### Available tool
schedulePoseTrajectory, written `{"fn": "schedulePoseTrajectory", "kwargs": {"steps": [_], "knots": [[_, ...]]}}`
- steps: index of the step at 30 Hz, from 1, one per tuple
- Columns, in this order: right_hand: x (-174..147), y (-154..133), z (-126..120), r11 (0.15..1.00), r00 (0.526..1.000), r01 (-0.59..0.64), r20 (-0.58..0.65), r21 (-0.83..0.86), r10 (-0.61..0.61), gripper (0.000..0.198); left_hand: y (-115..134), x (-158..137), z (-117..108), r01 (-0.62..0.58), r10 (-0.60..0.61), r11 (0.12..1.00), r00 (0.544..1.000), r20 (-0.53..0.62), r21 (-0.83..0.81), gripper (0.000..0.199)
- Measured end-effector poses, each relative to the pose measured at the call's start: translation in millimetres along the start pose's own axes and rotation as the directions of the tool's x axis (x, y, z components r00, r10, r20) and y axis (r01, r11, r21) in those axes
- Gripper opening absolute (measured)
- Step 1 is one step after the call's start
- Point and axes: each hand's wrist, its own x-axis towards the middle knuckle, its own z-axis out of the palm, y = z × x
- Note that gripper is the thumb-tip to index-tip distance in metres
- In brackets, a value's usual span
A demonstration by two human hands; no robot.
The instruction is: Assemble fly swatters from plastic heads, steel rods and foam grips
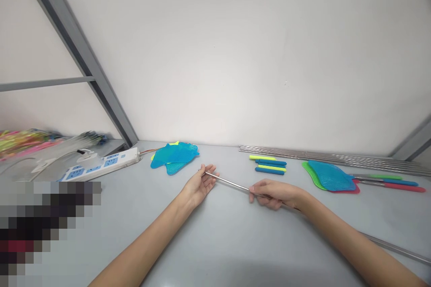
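A thin metal rod slants across the middle of the head view. My left hand is closed on its left end, thumb against the tip and fingers partly curled beneath. Farther along, my right hand wraps the same rod, which passes under my right forearm and seems to come out at lower right. Behind my left hand lie blue fly swatter heads, with some yellow under them. Several blue and yellow handle grips lie beyond my right hand.
Fly swatters with blue, green and red parts lie at right. Several metal rods run along the wall. A white power strip with plugs sits at left, near colourful bundles and a grey frame post. The lower-left corner is pixelated.
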Motion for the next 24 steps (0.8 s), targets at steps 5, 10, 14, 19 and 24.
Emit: {"fn": "schedulePoseTrajectory", "kwargs": {"steps": [5,10,14,19,24], "knots": [[-2,0,-2,1.0,1.0,-0.005,0.0,-0.004,0.005,0.032,0,-1,-1,-0.034,0.032,0.997,0.999,0.023,0.068,0.016],[-6,-3,-7,1.0,1.0,-0.007,-0.017,-0.014,0.007,0.032,1,-5,1,-0.134,0.125,0.976,0.99,0.064,0.17,0.012],[-7,-2,-10,1.0,0.999,-0.004,-0.032,-0.02,0.003,0.033,4,-6,2,-0.269,0.285,0.917,0.958,-0.013,0.294,0.02],[-5,1,-12,1.0,0.999,-0.008,-0.038,-0.017,0.008,0.033,10,-11,4,-0.537,0.636,0.636,0.772,0.018,0.555,0.038],[-4,1,-12,1.0,0.999,-0.003,-0.033,-0.017,0.002,0.032,2,-21,5,-0.642,0.548,-0.157,0.575,0.607,0.75,0.023]]}}
